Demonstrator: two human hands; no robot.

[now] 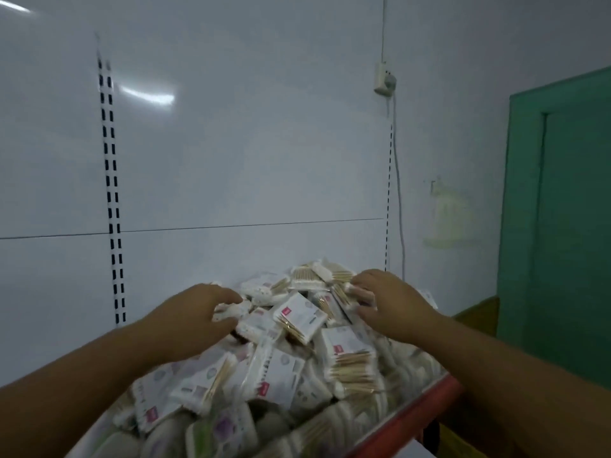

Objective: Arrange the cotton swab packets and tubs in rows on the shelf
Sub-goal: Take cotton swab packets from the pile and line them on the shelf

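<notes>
Head view: left hand (195, 314) is pinching a white packet (231, 309), right hand (386, 297) is curling round a second packet (362, 294), both atop the pile (291, 371) on the red-edged shelf (429, 401). I'd be lifting top ones first so the heap isn't sliding. Packets are showing clear film, white labels, wooden sticks.

Packets (299, 312): glossy clear plastic film over pale wooden sticks with white cotton tips. Back panel (231, 143): smooth, glossy white. Shelf edge (439, 396): red, smooth. Door (568, 226): matt green paint.
</notes>
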